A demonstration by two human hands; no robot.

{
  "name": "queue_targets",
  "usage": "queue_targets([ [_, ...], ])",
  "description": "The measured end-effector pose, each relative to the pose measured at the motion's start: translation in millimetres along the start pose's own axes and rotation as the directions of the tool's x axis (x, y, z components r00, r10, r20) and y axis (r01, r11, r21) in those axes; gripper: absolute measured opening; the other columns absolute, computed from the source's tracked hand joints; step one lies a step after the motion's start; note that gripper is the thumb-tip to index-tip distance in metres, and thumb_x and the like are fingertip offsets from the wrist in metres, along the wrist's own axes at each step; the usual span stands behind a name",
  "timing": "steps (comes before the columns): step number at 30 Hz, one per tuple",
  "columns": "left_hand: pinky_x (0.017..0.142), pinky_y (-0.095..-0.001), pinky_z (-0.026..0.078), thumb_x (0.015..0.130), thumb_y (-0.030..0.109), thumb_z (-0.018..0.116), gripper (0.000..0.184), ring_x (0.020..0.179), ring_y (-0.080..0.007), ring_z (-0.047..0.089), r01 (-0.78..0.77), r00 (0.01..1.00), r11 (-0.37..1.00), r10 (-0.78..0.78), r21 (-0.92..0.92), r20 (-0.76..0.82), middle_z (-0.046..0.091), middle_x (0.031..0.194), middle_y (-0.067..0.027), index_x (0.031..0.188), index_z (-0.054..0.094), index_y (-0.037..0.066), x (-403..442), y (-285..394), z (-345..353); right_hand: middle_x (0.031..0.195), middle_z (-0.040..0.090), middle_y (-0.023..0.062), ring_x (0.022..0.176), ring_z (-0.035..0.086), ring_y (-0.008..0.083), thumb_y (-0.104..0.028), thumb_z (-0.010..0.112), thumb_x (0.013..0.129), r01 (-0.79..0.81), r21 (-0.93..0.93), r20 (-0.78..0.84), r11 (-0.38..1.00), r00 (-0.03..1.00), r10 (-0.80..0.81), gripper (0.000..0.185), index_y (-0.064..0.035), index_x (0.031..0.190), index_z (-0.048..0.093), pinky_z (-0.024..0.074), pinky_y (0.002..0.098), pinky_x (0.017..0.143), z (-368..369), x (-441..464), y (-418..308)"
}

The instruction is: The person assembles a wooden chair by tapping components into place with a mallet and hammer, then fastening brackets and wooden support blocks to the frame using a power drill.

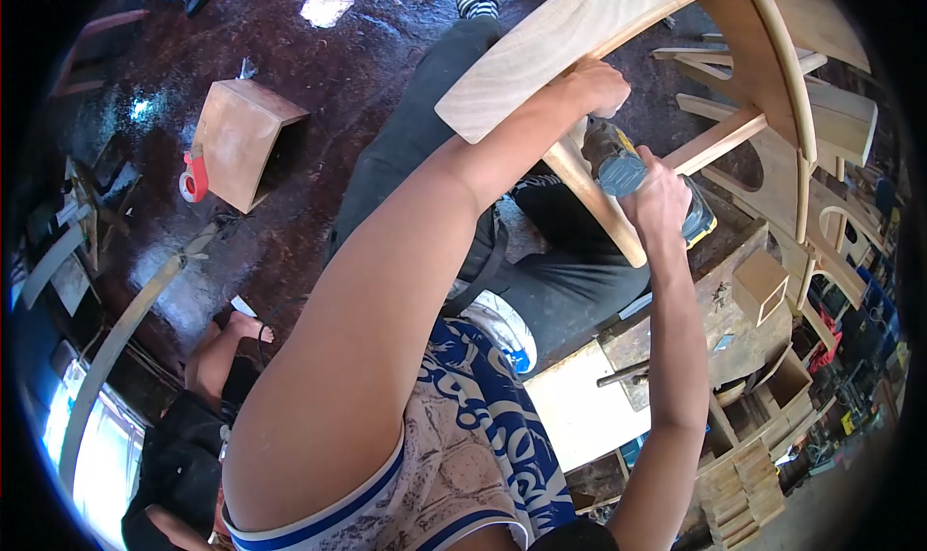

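My right hand (659, 198) grips a cordless drill (615, 155), its head turned away from me toward a wooden furniture frame. The drill's battery (697, 218) shows below the hand. My left hand (601, 85) is closed beside the underside of the frame, near the drill's front end; what its fingers hold is hidden. A broad pale plank (541, 54) of the frame runs above my left forearm. The curved wooden rim (787, 78) rises at the right. A rounded wooden leg (599, 203) slants down past the drill. The drill's tip cannot be seen.
An open wooden box (241, 141) stands on the dark floor, with a red tape dispenser (197, 176) against it. At the lower left sits another person (183, 454). A workbench (753, 305) on the right bears a small wooden box (760, 285). Several wooden frames (772, 160) lie beyond.
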State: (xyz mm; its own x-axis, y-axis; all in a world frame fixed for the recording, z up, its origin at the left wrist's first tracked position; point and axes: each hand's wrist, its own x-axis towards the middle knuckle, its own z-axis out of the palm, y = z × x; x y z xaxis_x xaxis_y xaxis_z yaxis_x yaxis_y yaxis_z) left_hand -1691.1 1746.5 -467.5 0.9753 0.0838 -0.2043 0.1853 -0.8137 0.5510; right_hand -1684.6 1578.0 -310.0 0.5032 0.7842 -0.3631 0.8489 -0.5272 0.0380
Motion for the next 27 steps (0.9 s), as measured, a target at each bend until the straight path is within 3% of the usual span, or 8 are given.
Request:
queue_targets([
  [11,0.080,-0.0466,0.055,0.079,0.013,0.063,0.020,0.092,-0.0357,0.072,-0.038,0.999,0.999,0.039,-0.033,0.020,0.075,0.095,-0.0190,0.089,0.079,0.006,-4.9,-3.6,-6.9,0.089,0.070,0.0121,0.081,0.072,0.0358,-0.018,0.074,0.076,0.187,-0.109,0.017,0.976,0.982,-0.186,0.028,-0.0147,0.103,0.066,0.0575,0.0471,0.070,-5.4,11.5,17.8],
  [14,0.082,-0.0452,0.055,0.081,0.012,0.062,0.024,0.095,-0.0345,0.072,-0.015,0.999,0.996,0.019,-0.093,0.050,0.076,0.099,-0.0163,0.096,0.080,0.009,5.1,-9.4,-10.3,0.086,0.068,0.0117,0.078,0.071,0.0354,-0.017,0.073,0.074,0.197,-0.041,-0.084,0.980,0.976,-0.200,0.032,-0.0163,0.105,0.065,0.0570,0.0470,0.066,-8.9,-1.7,20.6],
  [17,0.088,-0.0429,0.055,0.084,0.013,0.060,0.028,0.099,-0.0318,0.072,0.012,0.999,0.989,-0.004,-0.149,0.051,0.076,0.106,-0.0109,0.104,0.080,0.014,14.7,-14.8,0.6,0.095,0.072,0.0173,0.090,0.070,0.0405,-0.023,0.072,0.076,0.081,0.131,-0.115,0.988,0.991,-0.066,0.038,-0.0149,0.113,0.071,0.0553,0.0497,0.078,-30.8,-34.6,22.7],
  [19,0.091,-0.0422,0.055,0.086,0.012,0.057,0.031,0.102,-0.0299,0.071,0.046,0.993,0.956,-0.076,-0.290,-0.091,0.076,0.108,-0.0095,0.107,0.080,0.016,6.5,-10.4,-9.2,0.100,0.073,0.0194,0.094,0.069,0.0421,-0.022,0.072,0.078,-0.016,0.245,-0.117,0.969,0.992,0.046,0.040,-0.0127,0.116,0.072,0.0556,0.0474,0.081,-46.7,-65.8,25.8],
  [23,0.093,-0.0422,0.055,0.088,0.014,0.057,0.031,0.102,-0.0289,0.072,0.044,0.974,0.967,-0.097,-0.250,-0.204,0.077,0.107,-0.0087,0.109,0.080,0.019,-5.9,-0.2,-27.7,0.098,0.073,0.0204,0.092,0.070,0.0414,-0.010,0.070,0.074,-0.177,0.531,-0.175,0.829,0.934,0.312,0.035,-0.0030,0.109,0.072,0.0546,0.0435,0.082,-53.8,-131.4,31.0],
  [25,0.093,-0.0427,0.056,0.088,0.016,0.058,0.030,0.102,-0.0287,0.072,0.096,0.981,0.988,-0.115,-0.121,-0.159,0.077,0.106,-0.0083,0.109,0.080,0.019,-10.4,4.2,-34.5,0.094,0.072,0.0180,0.088,0.069,0.0378,-0.003,0.064,0.070,-0.032,0.608,-0.277,0.793,0.928,0.250,0.034,-0.0004,0.104,0.070,0.0532,0.0403,0.084,-35.7,-166.1,44.8],
  [26,0.090,-0.0443,0.056,0.089,0.021,0.061,0.028,0.101,-0.0289,0.072,0.113,0.989,0.991,-0.119,-0.071,-0.085,0.077,0.105,-0.0078,0.109,0.080,0.021,-12.4,4.7,-35.1,0.094,0.069,0.0146,0.087,0.067,0.0292,0.000,0.059,0.067,-0.028,0.585,-0.346,0.811,0.895,0.281,0.037,-0.0003,0.102,0.070,0.0516,0.0366,0.083,-14.1,-191.3,53.3],
  [27,0.090,-0.0443,0.056,0.089,0.021,0.061,0.028,0.101,-0.0289,0.072,0.102,0.991,0.994,-0.105,-0.045,-0.085,0.077,0.105,-0.0078,0.109,0.080,0.021,-14.0,6.3,-35.3,0.102,0.070,0.0194,0.096,0.066,0.0363,-0.001,0.069,0.066,-0.140,0.792,-0.163,0.594,0.889,0.427,0.037,0.0011,0.103,0.070,0.0505,0.0431,0.091,-8.4,-213.4,51.9],
])
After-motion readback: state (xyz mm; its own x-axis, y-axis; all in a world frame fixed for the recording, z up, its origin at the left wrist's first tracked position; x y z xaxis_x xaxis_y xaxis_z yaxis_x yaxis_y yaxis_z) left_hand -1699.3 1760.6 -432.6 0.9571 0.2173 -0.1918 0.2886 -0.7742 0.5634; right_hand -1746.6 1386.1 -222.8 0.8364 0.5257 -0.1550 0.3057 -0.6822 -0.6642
